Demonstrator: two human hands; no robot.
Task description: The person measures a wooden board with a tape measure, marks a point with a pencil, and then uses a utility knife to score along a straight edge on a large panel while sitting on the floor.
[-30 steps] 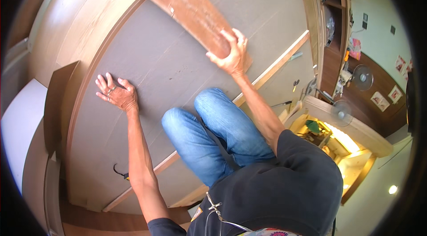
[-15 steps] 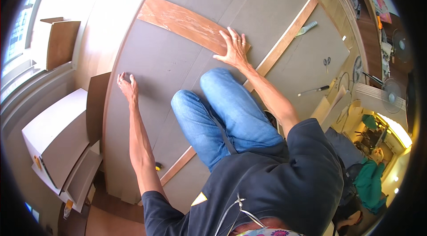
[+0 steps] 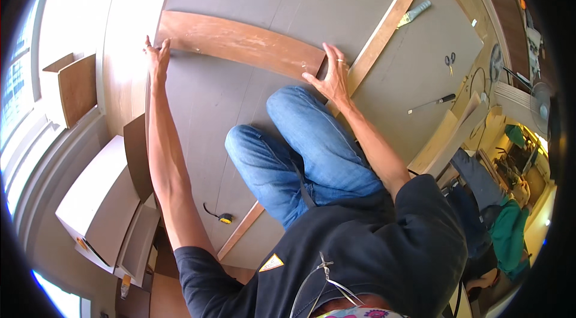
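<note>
A flat reddish-brown wooden board (image 3: 240, 41) lies crosswise on a large grey panel (image 3: 204, 93). My left hand (image 3: 157, 63) is at the board's left end, over the panel's left edge, its fingers and thumb apart. At the other end, my right hand (image 3: 334, 78) has its thumb against the board's near corner and its fingers stretched out just beyond the end. Neither hand is closed round the board. A long narrow wood strip (image 3: 387, 27) runs diagonally to the right of it, passing behind my knees.
On the panel's right side lie a brush-like tool (image 3: 414, 14), scissors (image 3: 450, 63) and a long dark-handled tool (image 3: 433, 104). A yellow-and-black tape measure (image 3: 225, 218) sits near my left forearm. White cabinet pieces (image 3: 96, 192) stand at left. A person in green (image 3: 510, 234) is at right.
My left hand has reached forward to the board's left end. The right hand has shifted from the board's top to its right end. The board has turned slightly and lies more level across the view.
</note>
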